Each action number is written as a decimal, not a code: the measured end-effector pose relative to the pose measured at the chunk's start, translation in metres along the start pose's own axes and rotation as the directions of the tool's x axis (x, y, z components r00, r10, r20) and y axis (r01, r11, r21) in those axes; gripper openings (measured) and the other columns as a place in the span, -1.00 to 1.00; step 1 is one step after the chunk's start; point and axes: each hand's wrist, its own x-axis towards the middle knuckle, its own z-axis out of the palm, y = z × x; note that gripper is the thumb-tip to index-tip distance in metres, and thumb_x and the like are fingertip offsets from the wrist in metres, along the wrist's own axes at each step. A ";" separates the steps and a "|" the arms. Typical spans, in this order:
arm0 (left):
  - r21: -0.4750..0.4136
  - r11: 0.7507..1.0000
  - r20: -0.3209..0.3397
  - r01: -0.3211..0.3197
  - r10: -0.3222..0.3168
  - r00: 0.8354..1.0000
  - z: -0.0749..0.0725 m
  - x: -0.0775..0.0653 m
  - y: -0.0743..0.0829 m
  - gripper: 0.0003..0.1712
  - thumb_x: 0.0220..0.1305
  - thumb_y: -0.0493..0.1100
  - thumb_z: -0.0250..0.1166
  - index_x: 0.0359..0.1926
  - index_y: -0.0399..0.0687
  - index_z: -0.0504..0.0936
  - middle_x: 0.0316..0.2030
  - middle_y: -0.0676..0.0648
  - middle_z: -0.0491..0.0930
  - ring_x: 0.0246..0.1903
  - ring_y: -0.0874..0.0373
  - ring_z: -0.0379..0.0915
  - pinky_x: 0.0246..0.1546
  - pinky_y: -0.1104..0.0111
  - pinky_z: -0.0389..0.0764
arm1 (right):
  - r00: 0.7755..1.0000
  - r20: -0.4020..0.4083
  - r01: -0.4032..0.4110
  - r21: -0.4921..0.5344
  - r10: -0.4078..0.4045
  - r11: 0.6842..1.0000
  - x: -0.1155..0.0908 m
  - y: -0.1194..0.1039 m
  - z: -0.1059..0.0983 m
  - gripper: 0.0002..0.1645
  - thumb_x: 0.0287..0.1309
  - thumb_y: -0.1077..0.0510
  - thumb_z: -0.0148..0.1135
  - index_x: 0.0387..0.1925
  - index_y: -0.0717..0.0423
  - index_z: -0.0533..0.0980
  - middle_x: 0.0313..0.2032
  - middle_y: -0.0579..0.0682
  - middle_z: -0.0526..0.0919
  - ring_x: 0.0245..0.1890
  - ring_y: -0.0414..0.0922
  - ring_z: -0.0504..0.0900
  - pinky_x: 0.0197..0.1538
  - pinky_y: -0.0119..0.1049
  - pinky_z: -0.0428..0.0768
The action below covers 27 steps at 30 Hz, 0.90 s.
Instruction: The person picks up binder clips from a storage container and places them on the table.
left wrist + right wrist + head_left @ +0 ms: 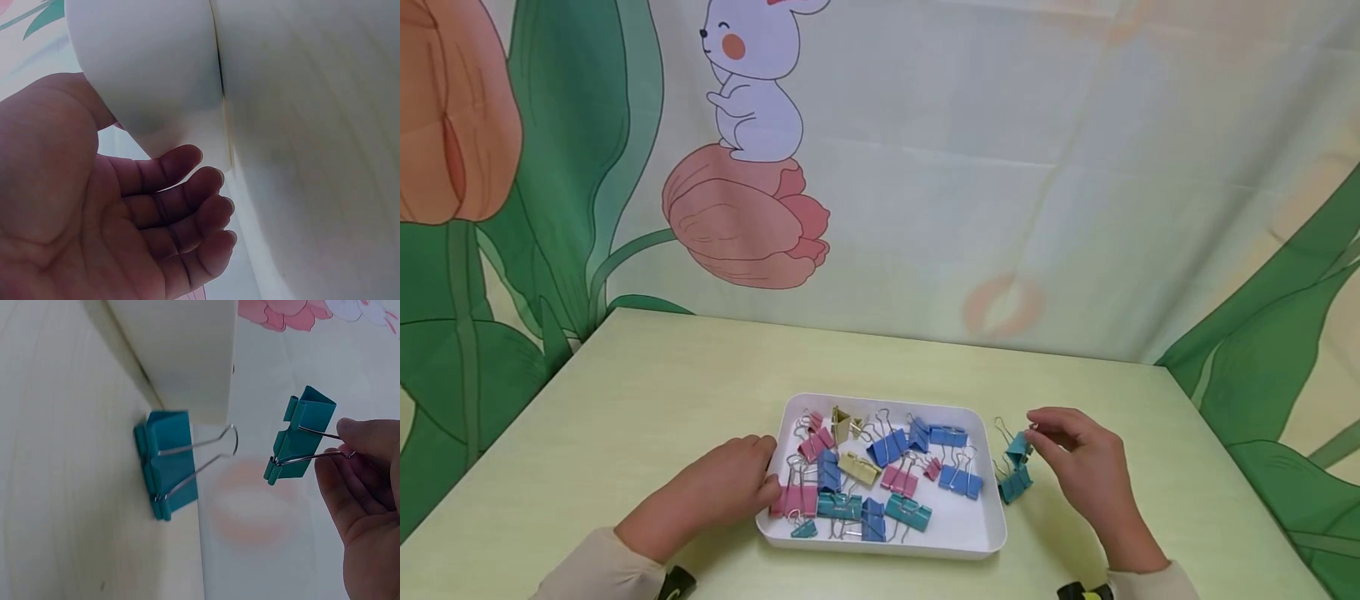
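My right hand (pixel 1086 462) pinches a teal binder clip (pixel 305 434) by its wire handle, between thumb and fingertips. In the right wrist view that clip hangs above the table. A second teal binder clip (pixel 167 464) stands on the table close to the tray's right wall. At the left end of the white tray (pixel 977 533), my left hand (pixel 730 479) grips the wall. The left wrist view has the thumb passing behind the wall, partly hidden, and curled fingers (pixel 212 209) outside it. Several binder clips, such as a blue clip (pixel 961 482) and a pink clip (pixel 793 502), lie in the tray.
The tray sits on a pale yellow table (pixel 685 375). Behind the table hangs a cloth backdrop (pixel 925 167) printed with a rabbit and tulips. Yellow binder clips (pixel 859 468) and teal binder clips (pixel 908 512) lie loosely among the others.
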 end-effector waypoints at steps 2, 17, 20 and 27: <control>0.003 1.000 0.009 0.008 -0.008 1.000 -0.001 0.000 0.000 -0.76 0.09 -0.13 0.20 -0.29 -0.20 0.45 -0.48 -0.02 0.37 -0.44 0.12 0.27 -0.30 0.23 0.38 | 1.000 -0.007 -0.022 -0.009 0.022 1.000 0.001 0.005 -0.001 -0.70 0.07 0.20 0.37 -0.09 0.03 0.66 -0.19 -0.04 0.70 -0.26 -0.19 0.66 -0.20 -0.66 0.51; 0.003 1.000 0.014 0.015 -0.015 1.000 -0.002 -0.001 0.000 -0.75 0.12 -0.12 0.17 -0.27 -0.23 0.46 -0.47 -0.03 0.38 -0.42 0.12 0.28 -0.27 0.22 0.41 | 0.997 -0.012 -0.074 -0.042 0.073 0.996 0.003 0.024 -0.003 -0.70 0.10 0.22 0.35 -0.08 0.10 0.64 -0.16 0.06 0.70 -0.21 -0.05 0.68 -0.23 -0.70 0.48; 0.004 1.000 0.010 0.010 -0.010 1.000 -0.003 -0.002 0.000 -0.77 0.12 -0.13 0.18 -0.30 -0.22 0.45 -0.48 -0.03 0.37 -0.43 0.12 0.27 -0.29 0.23 0.39 | 0.996 -0.001 -0.084 -0.050 0.084 0.995 0.004 0.027 -0.002 -0.71 0.11 0.21 0.34 -0.08 0.09 0.64 -0.16 0.06 0.70 -0.21 -0.06 0.68 -0.23 -0.70 0.47; 0.006 1.000 0.025 0.025 -0.025 0.999 -0.003 -0.001 0.001 -0.76 0.12 -0.12 0.17 -0.28 -0.21 0.44 -0.48 -0.03 0.37 -0.43 0.12 0.28 -0.30 0.24 0.39 | 0.994 0.012 -0.104 -0.100 0.106 0.990 0.004 0.032 -0.001 -0.72 0.12 0.21 0.34 -0.09 0.10 0.64 -0.18 0.06 0.69 -0.21 -0.06 0.67 -0.21 -0.51 0.60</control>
